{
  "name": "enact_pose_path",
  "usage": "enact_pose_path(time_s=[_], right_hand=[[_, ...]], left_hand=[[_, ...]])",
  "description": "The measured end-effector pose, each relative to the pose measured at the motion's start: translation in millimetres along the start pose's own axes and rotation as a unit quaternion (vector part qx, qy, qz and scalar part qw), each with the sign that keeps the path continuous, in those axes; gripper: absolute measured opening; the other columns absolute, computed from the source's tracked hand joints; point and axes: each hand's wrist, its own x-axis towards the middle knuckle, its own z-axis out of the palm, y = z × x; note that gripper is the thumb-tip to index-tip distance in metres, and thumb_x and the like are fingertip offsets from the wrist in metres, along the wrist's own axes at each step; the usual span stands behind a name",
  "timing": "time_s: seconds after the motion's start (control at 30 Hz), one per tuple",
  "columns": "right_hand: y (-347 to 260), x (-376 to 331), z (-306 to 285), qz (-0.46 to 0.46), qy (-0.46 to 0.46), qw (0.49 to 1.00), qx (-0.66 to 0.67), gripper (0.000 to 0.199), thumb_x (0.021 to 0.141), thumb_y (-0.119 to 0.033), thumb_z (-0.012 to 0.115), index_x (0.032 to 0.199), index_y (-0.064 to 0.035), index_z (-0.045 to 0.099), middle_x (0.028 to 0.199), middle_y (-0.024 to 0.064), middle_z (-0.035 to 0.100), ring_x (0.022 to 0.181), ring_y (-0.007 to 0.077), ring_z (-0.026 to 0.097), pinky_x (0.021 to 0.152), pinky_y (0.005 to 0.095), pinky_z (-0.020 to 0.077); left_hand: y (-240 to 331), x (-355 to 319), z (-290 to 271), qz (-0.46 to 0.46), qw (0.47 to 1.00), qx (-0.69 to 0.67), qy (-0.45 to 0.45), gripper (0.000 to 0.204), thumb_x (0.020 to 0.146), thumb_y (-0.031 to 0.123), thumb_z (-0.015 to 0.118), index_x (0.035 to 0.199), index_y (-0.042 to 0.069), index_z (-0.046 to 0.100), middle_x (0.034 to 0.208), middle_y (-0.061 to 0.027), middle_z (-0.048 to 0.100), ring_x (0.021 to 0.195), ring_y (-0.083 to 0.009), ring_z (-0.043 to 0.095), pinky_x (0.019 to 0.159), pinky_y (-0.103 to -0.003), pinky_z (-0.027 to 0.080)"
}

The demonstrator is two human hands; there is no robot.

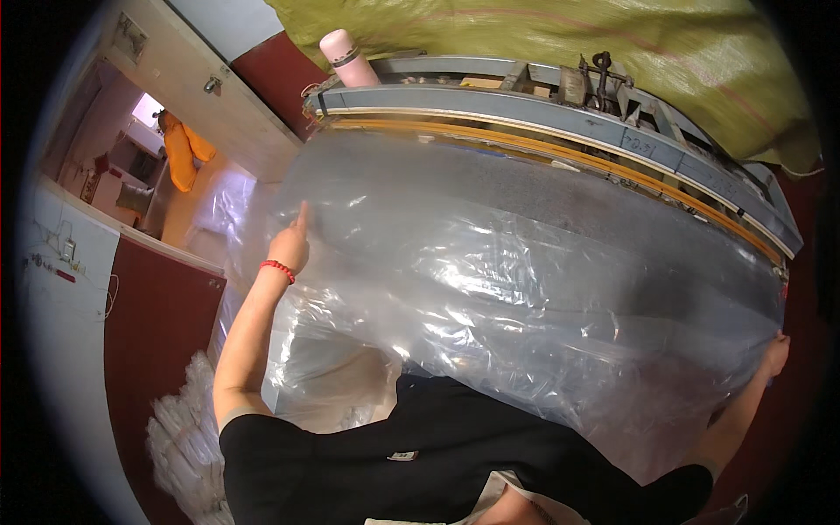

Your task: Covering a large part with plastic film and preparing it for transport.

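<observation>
A wide sheet of clear plastic film [490,254] spreads across the machine's bed and drapes down toward my body, creased and shiny. At its left edge is my left hand [291,247], with a red bead bracelet on the wrist. Its index finger stretches forward along the film, while the other fingers look curled in on the edge, partly hidden. Far out to the right, my right hand [775,354] is closed on the film's right edge. Both arms are spread wide, and the film between them lies loosely rippled.
Behind the film runs a long grey metal beam [525,109] with orange strips [542,153] along it. A pink bottle [347,58] stands at its left end. Green woven sheeting [612,35] hangs behind. An open door [197,74] and bundled clear plastic [188,437] are on the left.
</observation>
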Motion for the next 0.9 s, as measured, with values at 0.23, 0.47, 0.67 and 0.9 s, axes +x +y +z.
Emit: enact_pose_path(time_s=[0.23,0.47,0.67,0.9], right_hand=[[-5,2,5,0.000,-0.023,1.000,-0.009,0.044,0.086,-0.042,0.035,0.119,-0.0161,0.046,0.113,0.0131,0.052,0.101,0.0353,0.049,0.081,0.0440,0.0393],[5,10,14,-0.001,0.010,1.000,-0.014,0.043,0.086,-0.043,0.034,0.115,-0.0156,0.050,0.112,0.0104,0.054,0.099,0.0313,0.052,0.080,0.0436,0.0399],[18,18,15,-0.016,0.001,1.000,0.005,0.045,0.085,-0.047,0.035,0.111,-0.0148,0.053,0.109,0.0116,0.055,0.098,0.0322,0.052,0.079,0.0418,0.0402],[51,35,27,-0.013,-0.009,0.944,0.328,0.042,0.080,-0.039,0.053,0.106,-0.0058,0.057,0.107,0.0104,0.058,0.092,0.0224,0.055,0.079,0.0337,0.0418]], left_hand=[[24,21,45,0.273,0.934,-0.137,0.183,0.054,0.074,0.001,0.047,0.126,0.002,0.032,0.125,-0.0208,0.038,0.117,-0.0334,0.035,0.097,-0.039,0.031],[29,32,29,0.241,0.911,-0.150,0.297,0.044,0.068,0.010,0.065,0.109,0.005,0.051,0.111,-0.0119,0.051,0.105,-0.0287,0.045,0.088,-0.035,0.038],[23,58,34,0.225,0.917,-0.233,0.232,0.014,0.066,0.014,0.067,0.074,0.006,0.058,0.076,-0.0064,0.059,0.080,-0.0238,0.052,0.073,-0.033,0.041],[47,90,34,0.103,0.913,-0.258,0.297,0.014,0.068,0.016,0.064,0.071,0.005,0.057,0.068,-0.0091,0.058,0.069,-0.0238,0.054,0.068,-0.033,0.043]])
